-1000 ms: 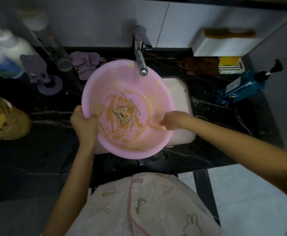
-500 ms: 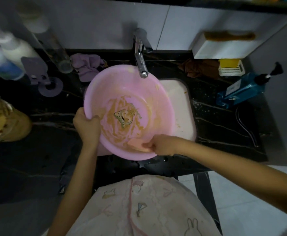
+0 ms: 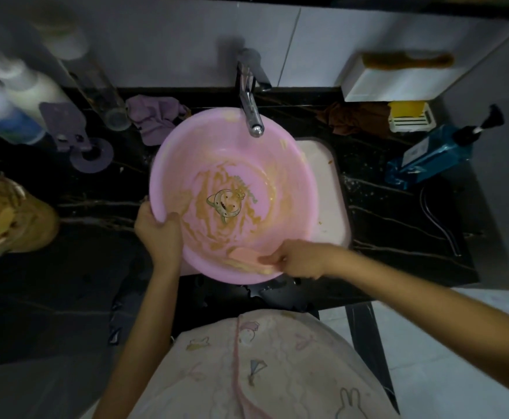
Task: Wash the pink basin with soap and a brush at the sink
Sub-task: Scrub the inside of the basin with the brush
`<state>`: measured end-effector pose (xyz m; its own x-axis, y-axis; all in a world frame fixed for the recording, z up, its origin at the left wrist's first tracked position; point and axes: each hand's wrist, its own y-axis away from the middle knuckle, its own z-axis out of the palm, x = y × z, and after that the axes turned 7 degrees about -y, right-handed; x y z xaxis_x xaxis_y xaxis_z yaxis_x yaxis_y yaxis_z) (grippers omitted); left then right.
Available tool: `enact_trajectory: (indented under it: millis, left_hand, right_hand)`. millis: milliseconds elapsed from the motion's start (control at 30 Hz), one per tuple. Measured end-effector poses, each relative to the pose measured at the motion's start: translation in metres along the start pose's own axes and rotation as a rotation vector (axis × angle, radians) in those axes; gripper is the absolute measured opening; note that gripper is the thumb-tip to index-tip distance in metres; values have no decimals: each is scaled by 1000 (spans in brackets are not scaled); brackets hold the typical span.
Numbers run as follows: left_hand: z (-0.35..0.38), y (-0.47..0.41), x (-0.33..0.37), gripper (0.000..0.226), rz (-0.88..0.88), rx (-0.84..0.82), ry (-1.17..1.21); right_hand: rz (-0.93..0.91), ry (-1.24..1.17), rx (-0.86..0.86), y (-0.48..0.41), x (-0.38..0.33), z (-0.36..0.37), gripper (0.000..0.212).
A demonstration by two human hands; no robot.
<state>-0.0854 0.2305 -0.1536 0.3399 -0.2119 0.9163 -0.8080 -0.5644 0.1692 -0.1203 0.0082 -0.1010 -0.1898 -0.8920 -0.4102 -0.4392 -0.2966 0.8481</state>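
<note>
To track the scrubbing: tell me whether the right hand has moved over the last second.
Yes. The right hand, holding the brush, moved farther from the tap, from the basin's right wall toward its near rim.

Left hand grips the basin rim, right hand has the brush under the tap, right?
No. Head view: the right hand holds the brush at the near wall of the pink basin, not under the tap; the left hand does grip the rim.
</note>
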Motion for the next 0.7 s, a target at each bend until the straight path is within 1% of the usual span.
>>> enact_trajectory:
  millis: [33, 100, 133, 167, 200, 233, 300, 333, 400, 433, 500, 533, 567, 600, 633, 700]
  left_hand:
    - [-1, 0, -3, 28, -6, -2, -3]
    - [-2, 2, -6, 28, -19, -13, 9]
    - [-1, 4, -5, 28, -27, -18, 20]
    - [1, 6, -5, 28, -39, -21, 23]
    - [3, 7, -3, 29, -43, -26, 24]
    - [3, 7, -1, 29, -45, -33, 22]
    - [4, 5, -1, 30, -44, -38, 25]
    - [4, 5, -2, 29, -40, -36, 26]
    - [3, 7, -2, 30, -36, -25, 29]
    - [2, 8, -2, 30, -37, -22, 29]
    - [1, 9, -2, 30, -44, -25, 31]
    - [2, 9, -2, 30, -50, -30, 33]
    - [1, 9, -4, 30, -55, -36, 32]
    - [2, 7, -4, 30, -57, -40, 32]
    - [2, 7, -4, 29, -57, -43, 26]
    - [4, 6, -4, 28, -50, -41, 11]
  right_hand:
    - [63, 97, 29, 2, 10, -10, 49]
    - [284, 417, 141, -1, 26, -26, 47]
    - [354, 523, 200, -5, 26, -28, 45]
    - [368, 548, 223, -11, 19, -24, 43]
    - [332, 490, 204, -16, 8, -16, 41]
    - [250, 382, 163, -22, -4, -3, 41]
    - [65, 169, 83, -22, -22, 27, 48]
    - [5, 111, 63, -16, -26, 33, 52]
    - [0, 69, 52, -12, -12, 20, 55]
    - [56, 90, 62, -12, 0, 9, 53]
    - [245, 240, 126, -11, 17, -13, 48]
    - [312, 293, 164, -12, 20, -17, 44]
    - [308, 278, 176, -12, 15, -15, 40]
    - [241, 214, 160, -14, 3, -10, 39]
    - [147, 112, 128, -17, -12, 1, 40]
    - [-10, -173, 96, -21, -38, 27, 48]
